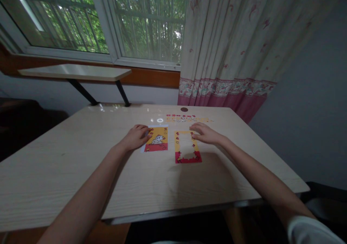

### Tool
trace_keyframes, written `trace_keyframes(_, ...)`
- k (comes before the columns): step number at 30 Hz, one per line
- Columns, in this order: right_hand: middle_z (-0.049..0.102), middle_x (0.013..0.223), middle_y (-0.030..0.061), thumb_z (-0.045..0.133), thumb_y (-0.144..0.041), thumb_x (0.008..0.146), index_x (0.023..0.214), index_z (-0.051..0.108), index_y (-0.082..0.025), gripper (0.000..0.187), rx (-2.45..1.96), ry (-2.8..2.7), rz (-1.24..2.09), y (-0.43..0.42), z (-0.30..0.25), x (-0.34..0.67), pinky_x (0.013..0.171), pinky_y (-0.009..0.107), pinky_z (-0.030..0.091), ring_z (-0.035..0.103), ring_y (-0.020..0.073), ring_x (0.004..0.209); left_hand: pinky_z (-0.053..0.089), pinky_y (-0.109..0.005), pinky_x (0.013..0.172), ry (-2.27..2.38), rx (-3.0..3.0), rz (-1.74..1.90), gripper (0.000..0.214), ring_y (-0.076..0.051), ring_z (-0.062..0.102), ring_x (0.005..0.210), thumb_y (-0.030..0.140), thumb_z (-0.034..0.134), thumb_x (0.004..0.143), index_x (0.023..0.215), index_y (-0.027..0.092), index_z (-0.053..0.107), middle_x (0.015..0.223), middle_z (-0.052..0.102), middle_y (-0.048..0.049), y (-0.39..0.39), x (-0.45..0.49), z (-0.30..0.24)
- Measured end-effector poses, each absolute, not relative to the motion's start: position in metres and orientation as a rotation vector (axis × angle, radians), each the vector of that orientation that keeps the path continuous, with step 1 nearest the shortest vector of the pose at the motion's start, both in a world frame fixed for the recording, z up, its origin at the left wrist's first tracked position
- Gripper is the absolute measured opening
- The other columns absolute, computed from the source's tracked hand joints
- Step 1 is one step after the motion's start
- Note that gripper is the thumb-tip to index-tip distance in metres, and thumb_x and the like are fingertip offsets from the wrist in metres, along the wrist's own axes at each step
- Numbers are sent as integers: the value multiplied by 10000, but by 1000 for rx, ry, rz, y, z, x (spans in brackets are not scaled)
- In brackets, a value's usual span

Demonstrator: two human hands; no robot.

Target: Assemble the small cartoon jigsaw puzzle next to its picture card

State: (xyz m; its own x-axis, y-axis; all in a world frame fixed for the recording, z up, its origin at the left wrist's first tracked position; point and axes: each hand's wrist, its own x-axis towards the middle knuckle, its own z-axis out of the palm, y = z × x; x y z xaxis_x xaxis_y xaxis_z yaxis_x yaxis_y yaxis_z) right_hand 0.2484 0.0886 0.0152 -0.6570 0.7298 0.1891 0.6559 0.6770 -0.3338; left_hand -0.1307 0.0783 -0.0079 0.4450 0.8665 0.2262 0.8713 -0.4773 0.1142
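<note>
Bare forearms cross a pale desk, the left hand loosely curved at the left edge of a picture card. Fingers parted, the right hand overlaps a hollow frame beside it; any grip is unclear.

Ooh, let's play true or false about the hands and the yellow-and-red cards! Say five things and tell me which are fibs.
1. The left hand is at the left edge of the picture card. True.
2. The right hand is by the upper right part of the frame. True.
3. The picture card lies to the right of the frame. False: it lies to the left.
4. Small pieces lie on the tabletop, beyond the frame. True.
5. A blue sheet fills the frame's opening. False: the tabletop shows through.
</note>
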Motion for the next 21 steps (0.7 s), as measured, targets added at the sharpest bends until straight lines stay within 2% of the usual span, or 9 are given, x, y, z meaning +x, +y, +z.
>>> trace_keyframes(4, 667, 1088, 106, 534, -307, 851, 1087, 668, -151, 313, -1236, -2566, 251, 123, 30, 212, 918, 324, 429, 588, 210, 1027, 382, -434, 979, -1565, -2652, -420, 488, -275, 503, 1127, 483, 374, 873, 1174, 168, 596, 1189, 599, -111, 82, -133, -13)
trace_keyframes(8, 700, 1055, 51, 513, -252, 855, 1046, 699, -215, 269, -1450, -2552, 143, 153, 36, 172, 830, 242, 443, 626, 182, 974, 386, -435, 975, -1559, -2626, -419, 486, -273, 503, 1126, 483, 372, 878, 1180, 176, 597, 1202, 587, -113, 83, -135, -17)
trace_keyframes(14, 677, 1123, 77, 517, -229, 850, 1051, 702, -212, 273, -1577, -2533, 62, 182, 35, 134, 864, 262, 432, 603, 205, 1049, 393, -432, 963, -1575, -2601, -397, 477, -265, 500, 1125, 484, 366, 893, 1188, 189, 597, 1189, 592, -111, 80, -133, -16)
trace_keyframes(21, 692, 1058, 107, 596, -293, 802, 988, 714, -201, 239, -1669, -2554, 29, 195, 34, 119, 841, 305, 451, 616, 230, 1005, 399, -433, 945, -1585, -2583, -397, 462, -262, 491, 1130, 475, 356, 909, 1184, 195, 599, 1207, 577, -109, 76, -127, -9)
